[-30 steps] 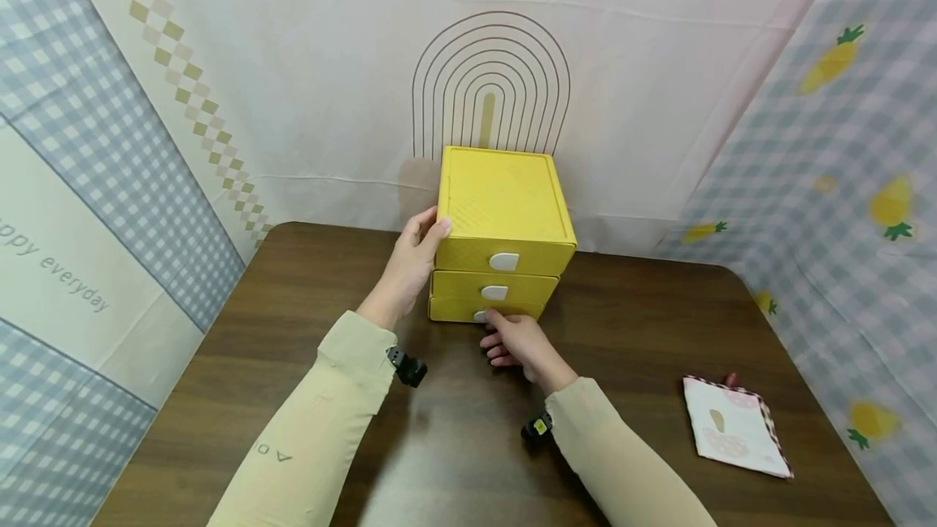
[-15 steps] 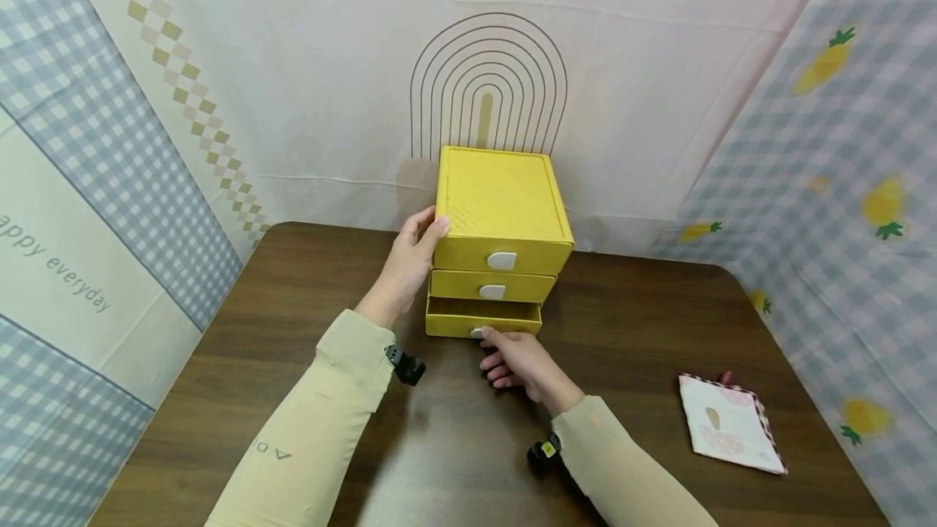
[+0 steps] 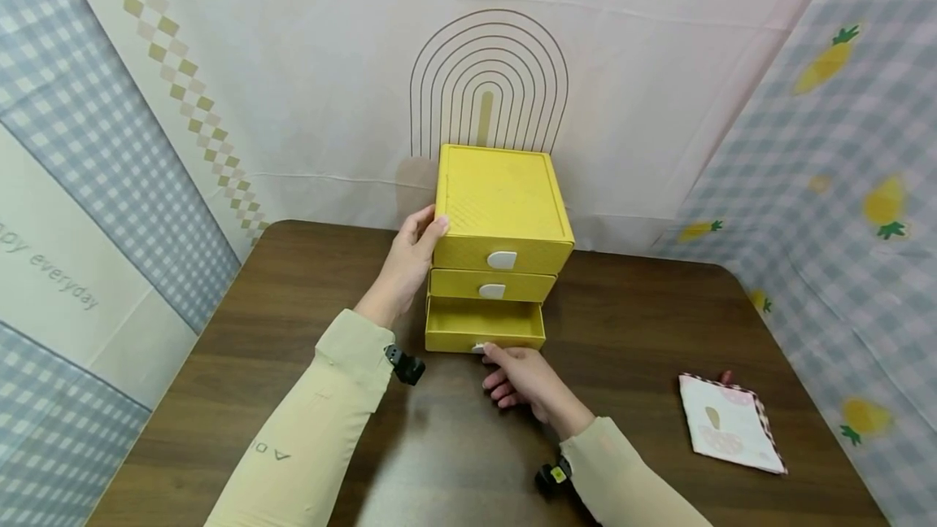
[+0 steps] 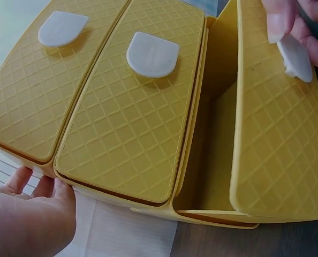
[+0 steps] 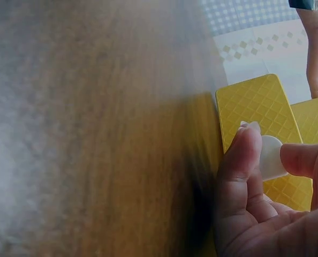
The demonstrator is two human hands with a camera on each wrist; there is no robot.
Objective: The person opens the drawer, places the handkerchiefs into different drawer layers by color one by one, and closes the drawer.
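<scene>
A: Where to find the chest [image 3: 505, 189]?

B: At twelve o'clock on the table [image 3: 622, 332], upright, front facing six.

A: And the fingers?

B: Right hand [image 3: 523, 382]: thumb and forefinger pinching the white tab [image 4: 296, 60] of the bottom drawer [image 3: 448, 341], other fingers loosely bent beneath. Left hand [image 3: 406, 263]: touching the chest on its nine o'clock side, close to the front corner, thumb and fingertips laid against it, holding no tab.

A: Step in hand, as judged?

B: Most likely drawing the bottom drawer out toward six.

A: How to do that well?

B: Pull straight along the line from twelve to six, low and level with the table, without any twist toward five or seven. Pinch firmly but not hard; so small a tab, easy to lose. Press with the left hand to counter the drag and prevent any slide or swing of the chest. Better slow than jerky, and best to stop short of full travel, for fear of tipping.

A: And the contents?

B: Bottom drawer, partly out: yellow floor and walls in sight, nothing lying on the visible part; rear hidden below the middle drawer [image 3: 454, 283]. Middle drawer and top drawer [image 3: 461, 252]: both closed, contents impossible to tell.

A: Anything else nearby?

B: Only a cloth [image 3: 732, 429] toward half past three, well apart from the right hand, with a reddish bit [image 3: 726, 378] at its twelve o'clock edge, too small to name.
</scene>
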